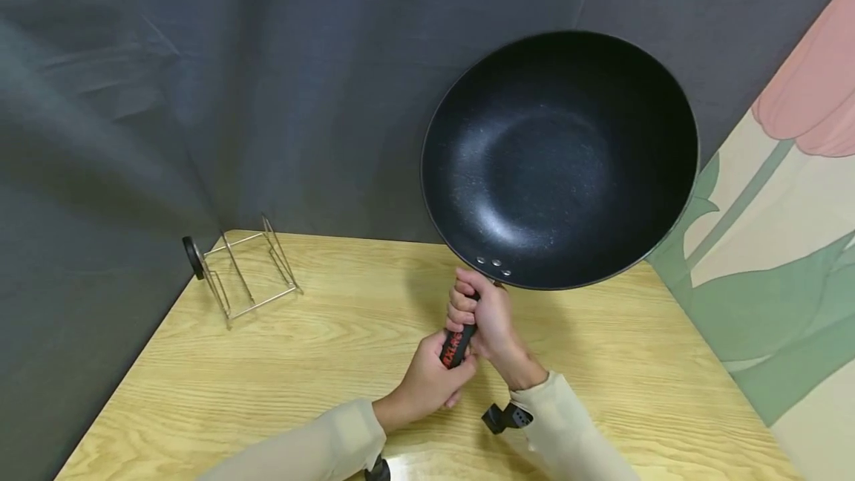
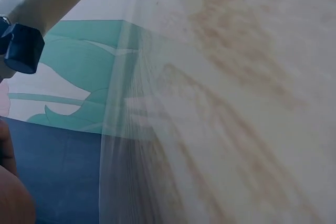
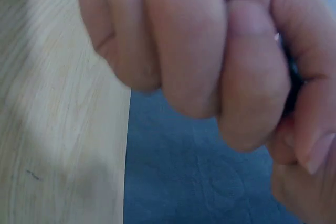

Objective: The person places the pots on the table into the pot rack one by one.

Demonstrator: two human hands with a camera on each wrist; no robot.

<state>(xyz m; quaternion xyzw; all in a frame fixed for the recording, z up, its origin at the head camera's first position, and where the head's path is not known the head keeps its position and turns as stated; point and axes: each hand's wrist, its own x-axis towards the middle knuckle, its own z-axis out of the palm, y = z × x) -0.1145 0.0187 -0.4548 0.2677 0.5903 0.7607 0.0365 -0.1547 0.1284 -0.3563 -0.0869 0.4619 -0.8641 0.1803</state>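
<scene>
A large black wok [image 1: 548,162] is held up over the table, tilted so that its inside faces the head camera. Three rivets show near its handle [image 1: 456,347], which is black with red lettering. My right hand [image 1: 494,321] grips the handle close to the bowl, fingers curled round it. Lower down, my left hand [image 1: 427,377] holds the handle's end. Curled fingers [image 3: 189,45] fill the right wrist view, with only a dark sliver of handle showing. In the left wrist view just part of a hand [image 2: 13,198] appears at the left edge.
On the left of the wooden table [image 1: 347,318] stands a small metal wire rack [image 1: 250,273] with a black round part on one side. A dark grey curtain [image 1: 320,95] hangs behind and to the left. Flower-patterned cloth [image 1: 768,258] covers the right side.
</scene>
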